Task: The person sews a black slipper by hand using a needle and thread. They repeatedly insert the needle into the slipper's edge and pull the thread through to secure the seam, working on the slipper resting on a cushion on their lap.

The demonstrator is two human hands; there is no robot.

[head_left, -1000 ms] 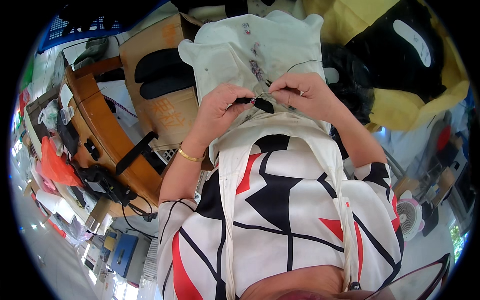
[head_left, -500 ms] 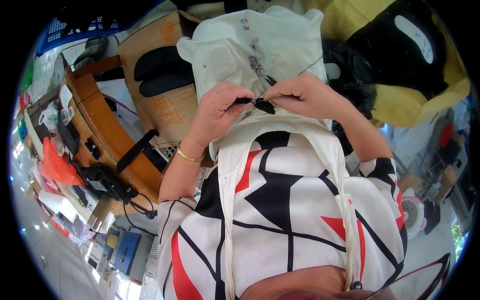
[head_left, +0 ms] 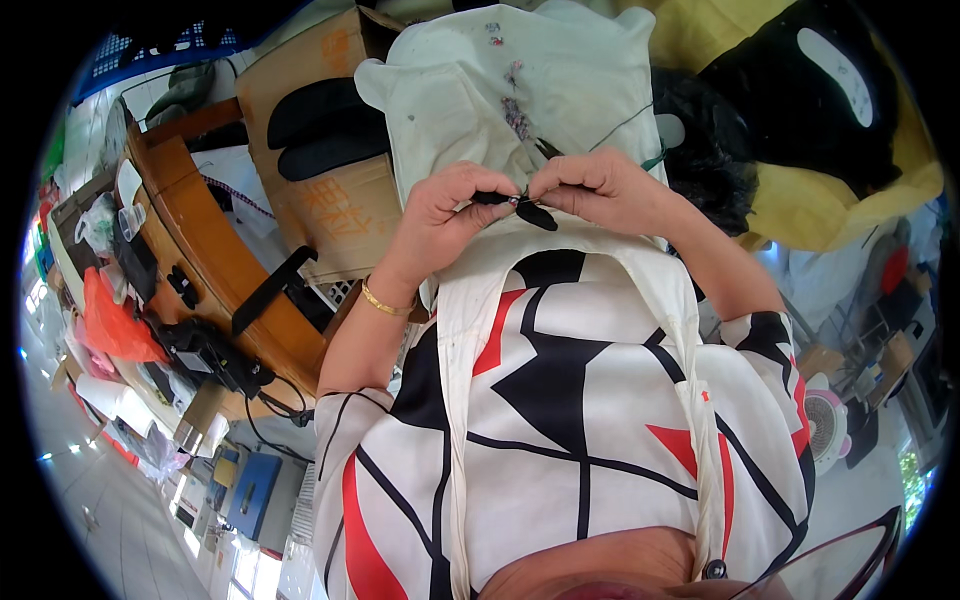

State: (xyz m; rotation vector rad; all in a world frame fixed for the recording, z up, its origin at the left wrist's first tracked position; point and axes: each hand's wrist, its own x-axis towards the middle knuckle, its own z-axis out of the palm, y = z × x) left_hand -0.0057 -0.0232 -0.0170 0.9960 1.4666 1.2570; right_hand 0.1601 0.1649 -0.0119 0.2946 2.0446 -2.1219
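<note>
A small black fabric piece (head_left: 537,216) with a loose pointed end sits between my two hands, above my lap. My left hand (head_left: 445,215) is closed, with thumb and fingers pinching this piece. A tiny shiny bead-like spot shows on it at the fingertips. Close beside it, my right hand (head_left: 598,192) is closed in a pinch; what lies in its fingertips is too small to make out. A dark thread (head_left: 622,128) runs above the right hand. Just beyond the hands, small dark-bladed snips (head_left: 546,148) and scattered glittery beads (head_left: 515,118) lie on the off-white apron cloth (head_left: 440,120).
At left, black insole-shaped pieces (head_left: 325,128) lie on a cardboard box (head_left: 345,215), next to a wooden table (head_left: 200,240). A black plastic bag (head_left: 705,150) is right of the apron. Further right, yellow cloth (head_left: 790,205) lies under black material (head_left: 800,95). A fan (head_left: 825,425) stands lower right.
Both hands stay together, with only slight shifts at the fingertips. The black piece's loose end has swung a little to the right.
</note>
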